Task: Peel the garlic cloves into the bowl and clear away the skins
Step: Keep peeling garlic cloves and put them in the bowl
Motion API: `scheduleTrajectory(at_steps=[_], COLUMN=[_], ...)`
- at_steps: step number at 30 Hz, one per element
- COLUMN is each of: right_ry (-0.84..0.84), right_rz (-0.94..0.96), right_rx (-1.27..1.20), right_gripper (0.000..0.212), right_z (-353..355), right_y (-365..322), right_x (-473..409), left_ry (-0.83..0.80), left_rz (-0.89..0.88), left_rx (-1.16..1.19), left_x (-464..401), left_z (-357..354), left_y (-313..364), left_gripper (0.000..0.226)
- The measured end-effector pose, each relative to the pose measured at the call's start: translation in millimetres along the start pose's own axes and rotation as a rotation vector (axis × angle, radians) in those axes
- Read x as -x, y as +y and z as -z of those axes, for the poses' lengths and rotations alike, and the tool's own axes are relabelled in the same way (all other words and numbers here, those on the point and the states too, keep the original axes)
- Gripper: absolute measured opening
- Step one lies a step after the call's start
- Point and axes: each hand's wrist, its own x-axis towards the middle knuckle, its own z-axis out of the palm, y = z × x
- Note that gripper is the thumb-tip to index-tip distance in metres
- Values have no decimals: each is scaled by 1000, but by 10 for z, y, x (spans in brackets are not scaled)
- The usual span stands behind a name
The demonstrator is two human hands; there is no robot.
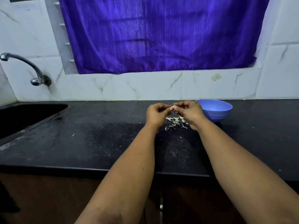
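Together, our left hand and right hand pinch one garlic clove between curled fingertips, raised above the black counter — directly over the loose skins and just left of the blue bowl. To peel well, we judge that one hand should steady the clove while the other strips the papery skin from its tip, letting flakes fall onto the existing pile — whether any skin remains is too small to tell.

Black countertop, marbled white wall tiles, purple curtain, perhaps over a window.
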Motion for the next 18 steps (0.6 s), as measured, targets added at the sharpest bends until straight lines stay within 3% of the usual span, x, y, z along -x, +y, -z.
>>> scheduleTrajectory(at_steps=[9,18], right_ry=[83,178], right_rz=[11,84], right_rx=[-2,206], right_gripper=[15,14], right_z=[-58,-11], right_y=[11,44], right_x=[14,-24], left_ry=[78,35], left_rz=[-53,-12], left_rx=[0,86], left_x=[-2,37], left_z=[-10,-66], left_y=[13,56], left_gripper=[10,13])
